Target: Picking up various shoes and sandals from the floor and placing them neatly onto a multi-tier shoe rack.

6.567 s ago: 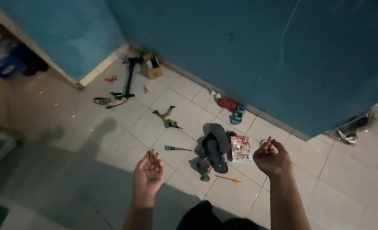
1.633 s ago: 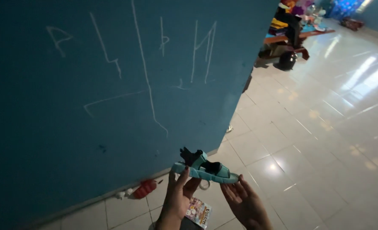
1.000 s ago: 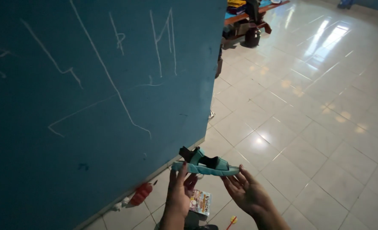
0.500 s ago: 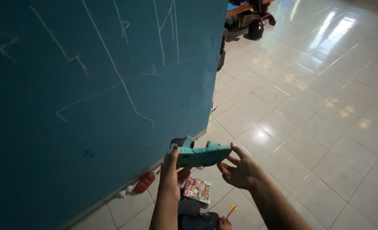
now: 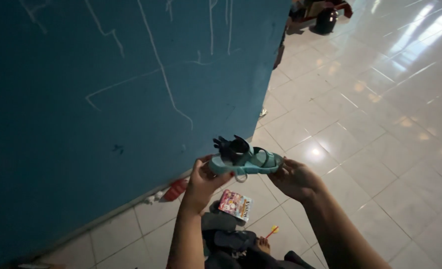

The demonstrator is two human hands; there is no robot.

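Sandal (image 5: 246,160), small, teal with black heel strap, held upright beside the blue wall (image 5: 106,99), left hand (image 5: 203,182) pinching its heel, right hand (image 5: 294,178) its toe.

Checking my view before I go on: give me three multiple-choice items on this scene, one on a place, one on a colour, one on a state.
1. Where does the small picture booklet lie?
A. on the floor tiles below the hands
B. on a shelf
C. in the right hand

2. What colour is the sandal?
A. red
B. turquoise with black straps
C. white

3. How is the sandal held?
A. lying on the floor
B. by the left hand alone
C. between both hands, sole down

Key: 1 A, it rests on the tiles; 2 B, its sole shows turquoise; 3 C, the right hand grips the other end.
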